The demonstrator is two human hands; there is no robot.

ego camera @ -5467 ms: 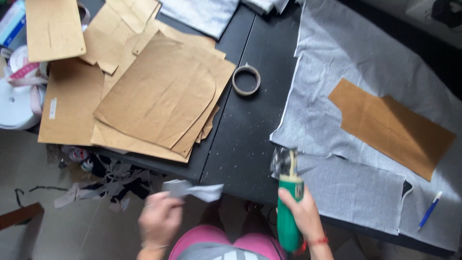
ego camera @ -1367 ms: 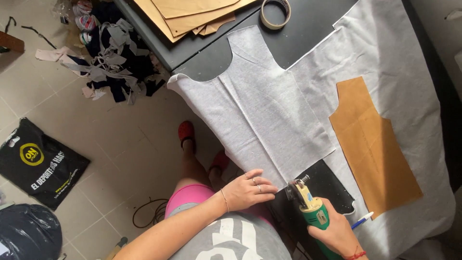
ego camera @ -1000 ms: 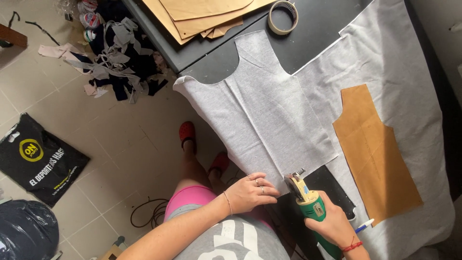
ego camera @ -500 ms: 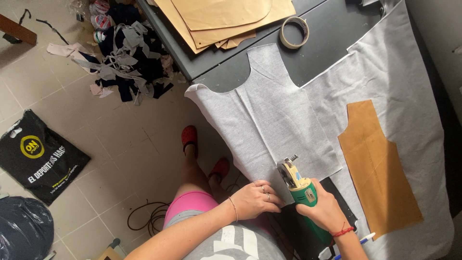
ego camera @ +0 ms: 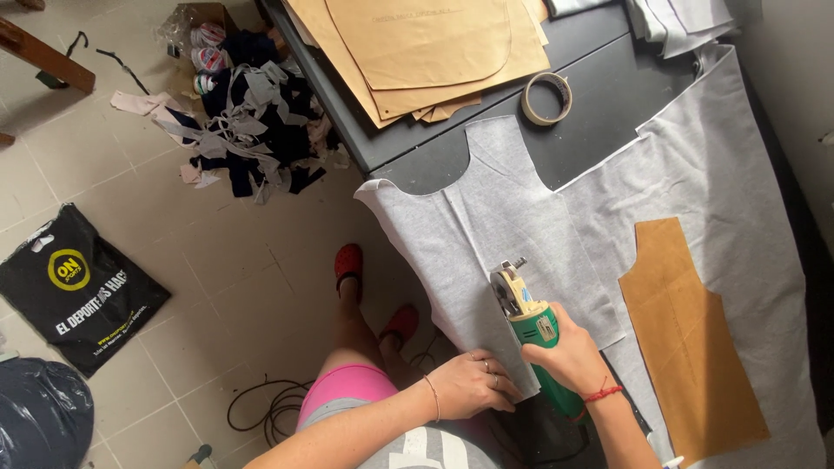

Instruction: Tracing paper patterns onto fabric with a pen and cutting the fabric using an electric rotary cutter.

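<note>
Since half a second ago the view is swinging left and nearer, and the green cutter (ego camera: 532, 323) is creeping farther along the grey fabric (ego camera: 521, 234). I am watching that fabric hanging off the near edge of the dark table (ego camera: 599, 130); with so much of it unsupported, it could be dragging and skewing the cut line. Right of it, the brown paper pattern (ego camera: 691, 334) is lying loose on the cloth, apart from both hands, so it could be sliding if the cloth shifts. My right hand (ego camera: 569, 358) is wrapping fully closed round the cutter's handle. My left hand (ego camera: 469, 386) is resting flat, fingers spread, pinning the fabric edge just beside the blade end, which I judge to be the main risk: fingers straying into the blade. A roll of tape (ego camera: 547, 97) is sitting far off.
</note>
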